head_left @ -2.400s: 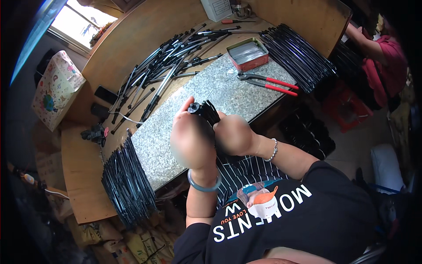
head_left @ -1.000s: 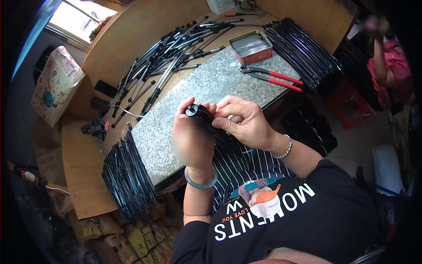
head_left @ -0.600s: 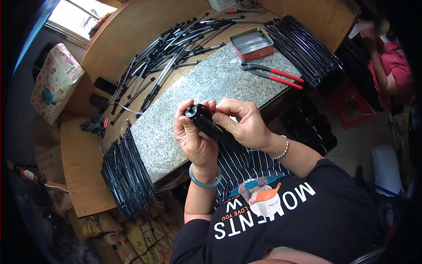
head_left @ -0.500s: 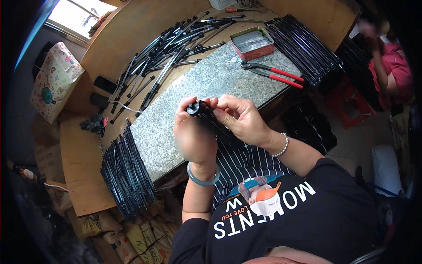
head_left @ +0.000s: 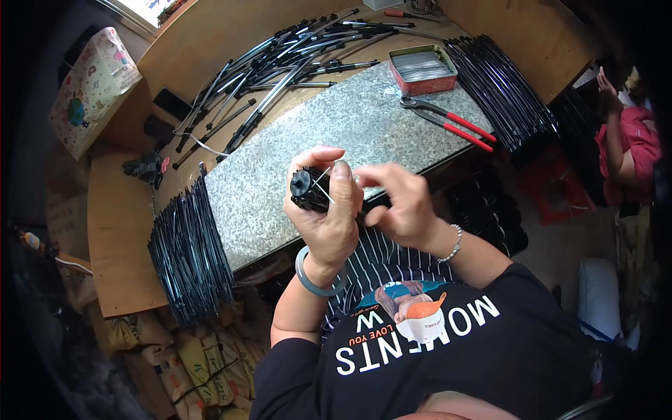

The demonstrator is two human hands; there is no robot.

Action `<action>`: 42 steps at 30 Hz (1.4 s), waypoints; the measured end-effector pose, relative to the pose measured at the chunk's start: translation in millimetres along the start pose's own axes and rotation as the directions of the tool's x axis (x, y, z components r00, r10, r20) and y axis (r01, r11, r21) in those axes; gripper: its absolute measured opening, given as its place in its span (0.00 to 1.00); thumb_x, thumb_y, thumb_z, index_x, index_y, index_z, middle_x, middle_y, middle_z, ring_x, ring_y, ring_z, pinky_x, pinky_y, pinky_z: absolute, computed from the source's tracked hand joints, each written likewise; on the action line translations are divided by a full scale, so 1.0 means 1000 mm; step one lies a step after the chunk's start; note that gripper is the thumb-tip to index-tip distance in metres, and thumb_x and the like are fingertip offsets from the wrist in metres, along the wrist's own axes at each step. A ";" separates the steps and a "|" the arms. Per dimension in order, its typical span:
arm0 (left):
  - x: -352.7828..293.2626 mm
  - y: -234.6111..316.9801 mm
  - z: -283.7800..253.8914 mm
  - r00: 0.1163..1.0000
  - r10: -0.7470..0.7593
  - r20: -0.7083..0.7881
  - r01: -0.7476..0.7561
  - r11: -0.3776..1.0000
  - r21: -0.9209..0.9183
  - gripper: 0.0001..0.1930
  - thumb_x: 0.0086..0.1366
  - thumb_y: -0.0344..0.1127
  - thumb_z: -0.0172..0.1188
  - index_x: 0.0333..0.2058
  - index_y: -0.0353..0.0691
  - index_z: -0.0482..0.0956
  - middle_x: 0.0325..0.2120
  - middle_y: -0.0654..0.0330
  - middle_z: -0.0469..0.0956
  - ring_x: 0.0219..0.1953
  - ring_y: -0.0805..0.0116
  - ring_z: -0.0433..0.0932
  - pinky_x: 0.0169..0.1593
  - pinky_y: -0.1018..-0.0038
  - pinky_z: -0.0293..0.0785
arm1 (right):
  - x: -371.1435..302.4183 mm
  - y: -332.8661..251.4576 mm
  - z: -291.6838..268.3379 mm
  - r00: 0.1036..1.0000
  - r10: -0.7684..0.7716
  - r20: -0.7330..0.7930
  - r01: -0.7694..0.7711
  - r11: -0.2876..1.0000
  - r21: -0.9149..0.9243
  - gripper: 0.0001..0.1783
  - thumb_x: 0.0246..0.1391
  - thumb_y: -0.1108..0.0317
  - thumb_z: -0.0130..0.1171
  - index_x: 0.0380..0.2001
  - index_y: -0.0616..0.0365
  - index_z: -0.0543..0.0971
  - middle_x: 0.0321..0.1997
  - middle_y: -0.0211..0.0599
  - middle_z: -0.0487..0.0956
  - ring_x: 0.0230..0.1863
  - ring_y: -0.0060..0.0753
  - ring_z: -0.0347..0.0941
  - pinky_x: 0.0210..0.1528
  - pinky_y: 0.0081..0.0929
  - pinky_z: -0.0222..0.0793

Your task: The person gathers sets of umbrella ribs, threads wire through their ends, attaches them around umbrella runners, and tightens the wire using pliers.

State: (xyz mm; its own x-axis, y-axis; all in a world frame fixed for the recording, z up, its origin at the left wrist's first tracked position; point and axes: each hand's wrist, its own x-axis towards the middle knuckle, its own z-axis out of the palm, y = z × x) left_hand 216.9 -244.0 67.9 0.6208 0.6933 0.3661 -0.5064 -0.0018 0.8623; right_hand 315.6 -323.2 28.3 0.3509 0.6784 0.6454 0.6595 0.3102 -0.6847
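My left hand (head_left: pixel 323 203) is wrapped round a bundle of black rods (head_left: pixel 302 185), with a round black knobbed end facing left. Two thin pale wire-like ends (head_left: pixel 320 179) cross over the bundle under my left thumb. Just right of it is my right hand (head_left: pixel 402 203), its fingers curled and smeared by motion, so their grip does not show. The bundle's lower part is mostly hidden by my hands. On the speckled stone worktop (head_left: pixel 280 154) lie pincers (head_left: pixel 455 124) with red handles. Behind them stands a red tin (head_left: pixel 423 85) with thin pale strips inside.
Loose silver-and-black rods (head_left: pixel 280 66) lie heaped at the back. Stacks of black rods lie at left (head_left: pixel 189 259) and right (head_left: pixel 500 91). A phone (head_left: pixel 172 103) and a patterned paper bag (head_left: pixel 91 98) stand far left. Another person (head_left: pixel 630 147) in pink sits at right.
My left hand has turned, bringing its thumb over the bundle and the crossed pale ends into sight. My right hand has shifted right and down. The view has swung slightly.
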 end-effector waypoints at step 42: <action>0.006 -0.003 -0.018 0.981 -0.059 -0.186 0.107 0.959 0.261 0.09 0.62 0.26 0.52 0.42 0.33 0.73 0.16 0.73 0.65 0.16 0.88 0.60 0.19 0.88 0.54 | 0.048 -0.030 -0.109 0.859 -0.301 0.413 0.506 0.621 -0.599 0.13 0.35 0.67 0.67 0.28 0.56 0.79 0.35 0.34 0.67 0.26 0.26 0.68 0.23 0.22 0.64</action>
State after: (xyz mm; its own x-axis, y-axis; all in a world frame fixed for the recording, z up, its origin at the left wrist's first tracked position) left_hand 211.7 -227.2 61.5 0.5272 0.8142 0.2432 -0.2630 -0.1158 0.9578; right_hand 384.8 -372.1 117.0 -0.1717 0.7649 0.6209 0.9851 0.1372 0.1034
